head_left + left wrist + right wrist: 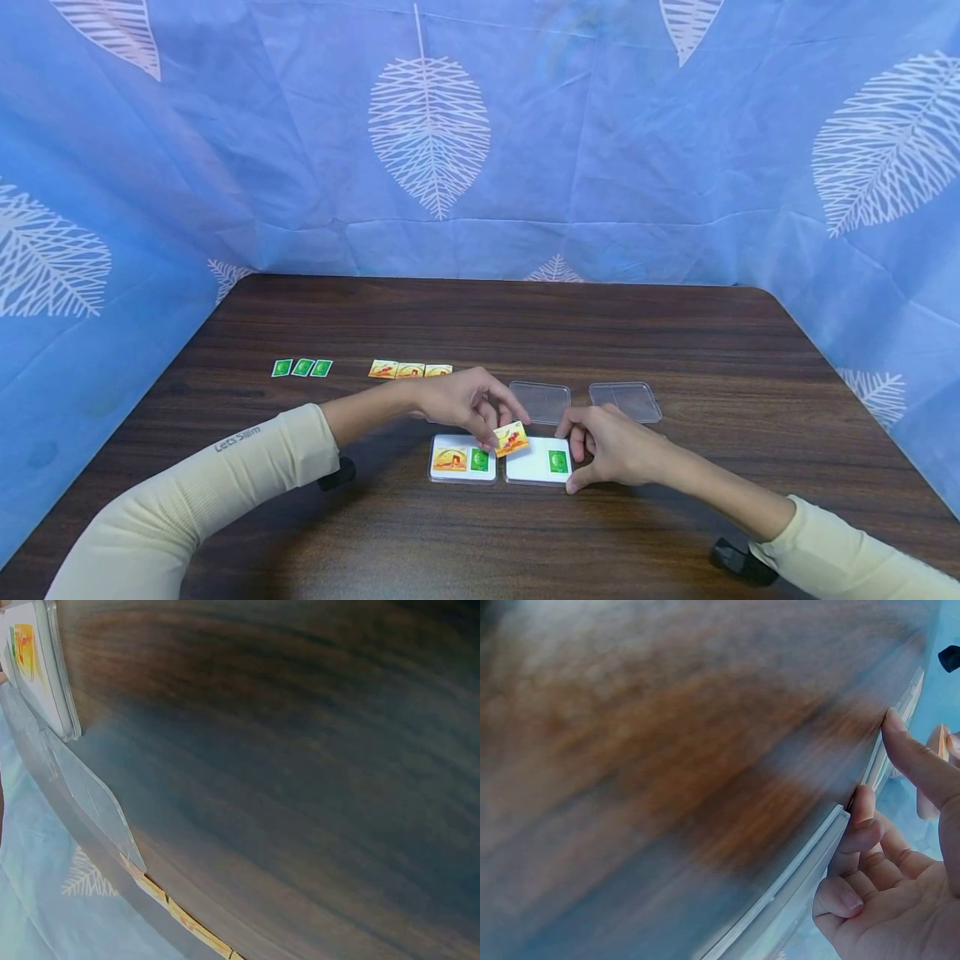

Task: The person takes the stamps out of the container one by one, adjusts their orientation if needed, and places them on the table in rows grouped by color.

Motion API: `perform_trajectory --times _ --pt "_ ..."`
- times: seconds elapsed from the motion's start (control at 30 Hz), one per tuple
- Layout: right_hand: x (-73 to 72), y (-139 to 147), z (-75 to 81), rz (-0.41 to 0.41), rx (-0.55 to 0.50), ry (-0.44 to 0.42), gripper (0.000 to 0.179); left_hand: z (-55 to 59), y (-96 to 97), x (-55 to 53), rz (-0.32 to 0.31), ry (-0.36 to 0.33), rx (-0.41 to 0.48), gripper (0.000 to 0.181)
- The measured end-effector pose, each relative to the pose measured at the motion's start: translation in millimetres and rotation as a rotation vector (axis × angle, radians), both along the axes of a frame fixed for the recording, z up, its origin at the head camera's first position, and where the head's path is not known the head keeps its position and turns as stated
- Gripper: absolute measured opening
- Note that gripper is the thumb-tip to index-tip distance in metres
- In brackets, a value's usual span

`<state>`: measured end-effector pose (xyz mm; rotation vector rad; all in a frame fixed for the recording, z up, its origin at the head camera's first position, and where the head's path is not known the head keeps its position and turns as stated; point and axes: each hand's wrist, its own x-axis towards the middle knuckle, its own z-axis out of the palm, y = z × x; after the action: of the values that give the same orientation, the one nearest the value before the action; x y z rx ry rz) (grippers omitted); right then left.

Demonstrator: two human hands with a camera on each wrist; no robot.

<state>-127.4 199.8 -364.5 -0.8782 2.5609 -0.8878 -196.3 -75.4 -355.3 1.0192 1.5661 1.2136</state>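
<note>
Our left hand (468,402) pinches an orange stamp (512,439) near its edge, the fingers nearly together around it. Our right hand (618,446) is partly curled, thumb at the near corner of the right-hand case (527,471) and forefinger at the far one, bracketing it by its outer side. The stamp is tilted over that case's far left part; whether it touches the white surface, we cannot tell.

We judge the step in hand to be placing this stamp beside the green stamp (558,462), since the left-hand case (462,480) already shows an orange and green pair. The next move seems to call for squaring the stamp, lowering it flat and letting go while the right hand steadies the case.

Beyond, three green stamps (302,367) and a row of orange stamps (410,370) lie on the table (480,542).
</note>
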Motion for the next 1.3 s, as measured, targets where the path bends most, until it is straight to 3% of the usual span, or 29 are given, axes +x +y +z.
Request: perform_trajectory --times 0.57,0.77,1.03,1.3 --pt "1.0 -0.5 -0.7 0.017 -0.02 0.019 0.046 4.2 -6.9 -4.8 -0.011 -0.102 -0.017 0.048" --pt "0.3 -0.4 -1.1 0.017 -0.011 0.017 0.046 5.5 -8.5 -6.9 -0.022 -0.08 -0.015 0.049" --pt "0.9 -0.1 -1.1 0.014 -0.01 0.022 0.046 4.8 -12.6 -14.5 -0.04 0.006 0.002 0.049" --pt "1.7 -0.6 -0.4 0.01 -0.006 0.024 0.047 10.4 -24.1 -25.1 0.005 0.017 0.016 0.049"
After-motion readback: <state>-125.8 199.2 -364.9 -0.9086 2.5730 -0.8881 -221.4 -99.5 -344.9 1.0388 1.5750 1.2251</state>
